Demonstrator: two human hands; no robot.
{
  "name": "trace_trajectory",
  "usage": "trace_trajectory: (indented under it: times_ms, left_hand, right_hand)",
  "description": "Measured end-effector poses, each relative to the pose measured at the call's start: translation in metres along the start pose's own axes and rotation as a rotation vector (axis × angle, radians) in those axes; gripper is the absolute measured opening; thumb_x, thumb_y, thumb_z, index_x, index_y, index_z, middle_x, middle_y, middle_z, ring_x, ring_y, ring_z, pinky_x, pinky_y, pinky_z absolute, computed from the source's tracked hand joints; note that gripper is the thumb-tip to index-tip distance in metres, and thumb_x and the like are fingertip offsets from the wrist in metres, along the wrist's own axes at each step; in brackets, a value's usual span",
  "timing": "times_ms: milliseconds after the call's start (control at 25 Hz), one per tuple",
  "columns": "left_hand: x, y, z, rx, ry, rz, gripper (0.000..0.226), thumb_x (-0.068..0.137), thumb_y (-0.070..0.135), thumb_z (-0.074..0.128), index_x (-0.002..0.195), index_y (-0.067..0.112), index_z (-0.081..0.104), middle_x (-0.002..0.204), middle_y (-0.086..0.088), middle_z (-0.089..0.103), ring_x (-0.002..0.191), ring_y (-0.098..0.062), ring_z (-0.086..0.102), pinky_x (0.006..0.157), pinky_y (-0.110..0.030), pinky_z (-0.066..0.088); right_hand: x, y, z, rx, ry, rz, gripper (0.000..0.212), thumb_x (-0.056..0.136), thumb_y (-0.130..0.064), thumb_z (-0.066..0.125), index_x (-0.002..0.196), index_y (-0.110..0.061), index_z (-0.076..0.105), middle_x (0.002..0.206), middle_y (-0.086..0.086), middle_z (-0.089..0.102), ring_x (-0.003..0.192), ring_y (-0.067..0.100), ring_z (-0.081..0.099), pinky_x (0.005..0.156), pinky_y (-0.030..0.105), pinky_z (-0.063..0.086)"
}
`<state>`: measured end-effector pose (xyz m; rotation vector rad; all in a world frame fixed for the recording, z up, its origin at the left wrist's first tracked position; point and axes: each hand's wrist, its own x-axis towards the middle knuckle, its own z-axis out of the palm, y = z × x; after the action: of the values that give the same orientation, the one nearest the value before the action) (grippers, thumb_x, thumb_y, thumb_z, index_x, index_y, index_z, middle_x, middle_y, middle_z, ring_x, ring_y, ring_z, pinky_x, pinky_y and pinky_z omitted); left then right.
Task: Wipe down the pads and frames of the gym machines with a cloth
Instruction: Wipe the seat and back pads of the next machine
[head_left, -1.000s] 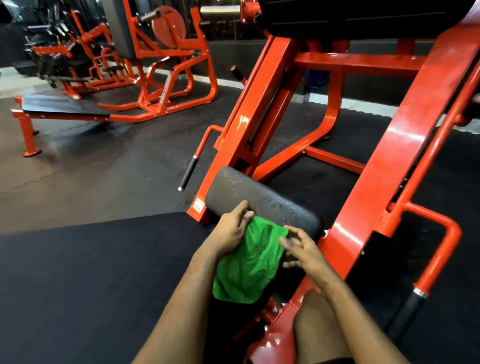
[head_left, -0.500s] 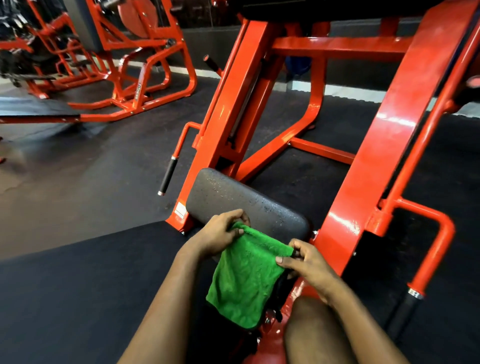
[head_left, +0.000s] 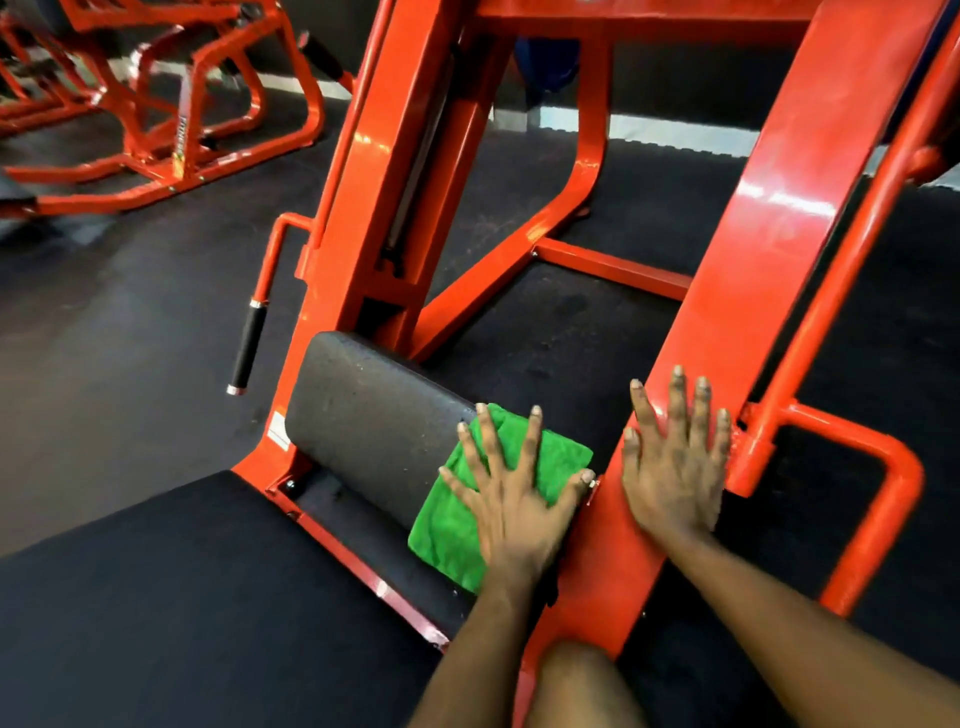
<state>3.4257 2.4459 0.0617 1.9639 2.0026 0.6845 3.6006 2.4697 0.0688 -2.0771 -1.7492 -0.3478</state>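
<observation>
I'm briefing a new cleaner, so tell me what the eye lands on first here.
The bright green cloth stands out most, pressed flat by the left hand, fingers spread, onto the right end of the dark grey pad, low in the middle. Just right of it, the right hand lies flat on a sloping beam of the glossy orange frame, which fills the upper view.

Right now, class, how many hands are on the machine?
2. The left hand presses the green cloth flat on the gray pad; the right hand lies flat on the orange frame beam. None seem hidden.
</observation>
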Motion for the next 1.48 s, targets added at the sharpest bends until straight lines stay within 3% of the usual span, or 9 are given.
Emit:
trace_trajectory:
  times_ms: [240,480,720,840,920,1040,1120,1360,1480]
  left_hand:
    - [0.017,0.006,0.015,-0.015,0.164,-0.155,0.087,0.078,0.086,0.042,0.155,0.050,0.020,0.169,0.004,-0.009,0.155,-0.027,-0.005,0.114,-0.068,0.013]
    - [0.104,-0.034,-0.008,-0.008,0.262,-0.449,0.085,0.083,0.074,0.043,0.157,0.036,0.027,0.168,-0.011,-0.004,0.154,-0.036,0.002,0.115,-0.069,0.017]
    - [-0.002,0.028,0.030,-0.079,0.271,-0.340,0.087,0.087,0.077,0.032,0.160,0.036,0.010,0.169,-0.005,-0.006,0.155,-0.029,-0.002,0.114,-0.071,0.013]
    - [-0.009,0.035,0.033,-0.083,0.225,-0.325,0.082,0.090,0.075,0.031,0.160,0.039,0.009,0.169,-0.002,-0.008,0.155,-0.028,-0.003,0.115,-0.069,0.012]
    - [0.017,0.013,0.026,-0.106,0.244,-0.357,0.073,0.093,0.070,0.033,0.158,0.043,0.015,0.169,-0.001,-0.004,0.155,-0.028,0.002,0.117,-0.067,0.016]
    - [0.080,-0.038,0.005,-0.066,0.278,-0.402,0.066,0.097,0.061,0.041,0.157,0.042,0.021,0.169,-0.004,0.000,0.154,-0.031,0.006,0.117,-0.063,0.020]
    - [0.117,-0.061,-0.013,-0.053,0.291,-0.444,0.065,0.098,0.058,0.042,0.157,0.040,0.023,0.169,-0.006,0.000,0.154,-0.033,0.004,0.119,-0.063,0.015]
    - [0.073,-0.027,0.005,-0.063,0.392,-0.387,0.059,0.097,0.055,0.036,0.150,0.030,0.044,0.168,-0.005,0.014,0.152,-0.036,0.018,0.114,-0.064,0.025]
    - [0.007,0.024,0.027,-0.072,0.332,-0.302,0.062,0.097,0.056,0.035,0.155,0.034,0.033,0.169,-0.002,0.006,0.154,-0.031,0.011,0.119,-0.060,0.016]
  right_hand:
    - [-0.001,0.002,0.015,-0.066,0.036,0.031,0.062,0.100,-0.038,0.037,0.160,-0.030,0.022,0.170,0.006,0.001,0.156,0.030,-0.003,0.125,0.052,0.003]
    - [0.001,-0.002,0.012,-0.097,0.008,0.052,0.063,0.100,-0.038,0.036,0.161,-0.030,0.019,0.170,0.008,-0.002,0.156,0.031,-0.006,0.124,0.055,0.006]
    - [0.004,-0.004,0.007,-0.124,0.076,0.046,0.064,0.100,-0.039,0.032,0.161,-0.029,0.016,0.169,0.011,-0.003,0.155,0.034,-0.006,0.124,0.055,0.001]
    - [-0.013,0.008,0.061,-0.023,-0.216,0.050,0.076,0.095,-0.066,0.025,0.161,-0.035,0.003,0.168,0.009,0.004,0.156,0.030,-0.004,0.123,0.055,-0.002]
    - [-0.016,0.010,0.075,-0.008,-0.279,0.082,0.087,0.087,-0.079,0.016,0.161,-0.036,0.001,0.169,0.004,0.002,0.156,0.029,-0.003,0.123,0.059,0.001]
    - [-0.004,0.000,0.032,-0.098,-0.008,0.036,0.063,0.101,-0.041,0.029,0.162,-0.029,0.015,0.169,0.011,-0.001,0.156,0.033,-0.006,0.124,0.054,-0.004]
    - [0.003,-0.006,0.001,-0.084,0.116,0.028,0.064,0.100,-0.037,0.035,0.161,-0.028,0.018,0.169,0.010,-0.002,0.156,0.033,-0.006,0.124,0.056,0.003]
    - [0.000,-0.003,0.017,-0.153,0.045,0.029,0.064,0.100,-0.037,0.034,0.161,-0.027,0.018,0.169,0.012,-0.004,0.155,0.035,-0.006,0.123,0.058,0.005]
    - [-0.001,-0.004,0.017,-0.152,0.053,0.020,0.064,0.099,-0.037,0.035,0.161,-0.027,0.020,0.169,0.012,-0.004,0.155,0.035,-0.005,0.123,0.058,0.004]
